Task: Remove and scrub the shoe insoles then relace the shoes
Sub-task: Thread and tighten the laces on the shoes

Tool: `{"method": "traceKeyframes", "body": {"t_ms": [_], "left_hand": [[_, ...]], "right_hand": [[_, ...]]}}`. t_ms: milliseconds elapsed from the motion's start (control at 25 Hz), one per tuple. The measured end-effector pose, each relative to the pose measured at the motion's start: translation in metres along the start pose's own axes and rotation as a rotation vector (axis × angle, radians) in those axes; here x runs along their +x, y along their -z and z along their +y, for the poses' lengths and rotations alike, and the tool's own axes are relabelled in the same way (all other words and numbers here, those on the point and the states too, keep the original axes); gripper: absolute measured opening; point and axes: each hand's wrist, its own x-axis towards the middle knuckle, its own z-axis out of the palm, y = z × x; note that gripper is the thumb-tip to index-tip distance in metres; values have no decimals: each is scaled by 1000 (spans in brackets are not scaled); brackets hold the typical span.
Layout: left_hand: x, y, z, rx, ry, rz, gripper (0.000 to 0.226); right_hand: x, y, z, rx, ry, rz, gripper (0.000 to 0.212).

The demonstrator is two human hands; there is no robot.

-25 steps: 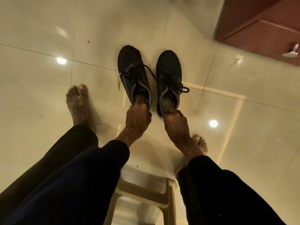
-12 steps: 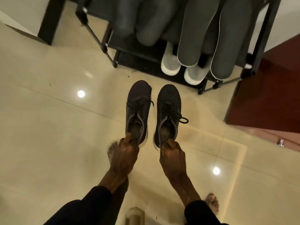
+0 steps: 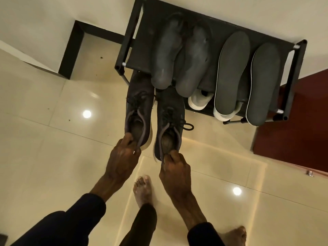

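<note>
Two dark laced sneakers hang in the air over the tiled floor, toes pointing at a shoe rack. My left hand (image 3: 122, 153) pinches the heel of the left shoe (image 3: 138, 105). My right hand (image 3: 175, 167) pinches the heel of the right shoe (image 3: 169, 119), whose lace loop sticks out to the right. Both toes reach the rack's front edge. On the black shoe rack (image 3: 294, 77) lie two worn grey insoles (image 3: 179, 52) on the left and two dark insoles with pale rims (image 3: 248, 75) on the right.
White shoes (image 3: 199, 100) stand on the rack's lower shelf, partly hidden by the insoles. A dark red door or cabinet (image 3: 300, 125) is at the right. A black-edged wall corner (image 3: 71, 52) is at the left. My bare feet (image 3: 142, 189) stand on the glossy tiles.
Both hands carried the shoes forward from open floor up to the shoe rack, which came fully into view. The stool under me has dropped out of sight.
</note>
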Motion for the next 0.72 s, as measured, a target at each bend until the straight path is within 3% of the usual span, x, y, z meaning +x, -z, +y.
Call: {"method": "traceKeyframes", "body": {"t_ms": [240,600,720], "left_hand": [[78,-16,-15,-27,-60,34,10],[208,-34,-39,-46,-103,91,19],[216,-40,-42,-79,-101,60,24]], "right_hand": [[110,0,-1,-48,-79,78,21],[220,-15,16,-53,0,283,22],[223,-22,24,-13,-31,153,16]]}}
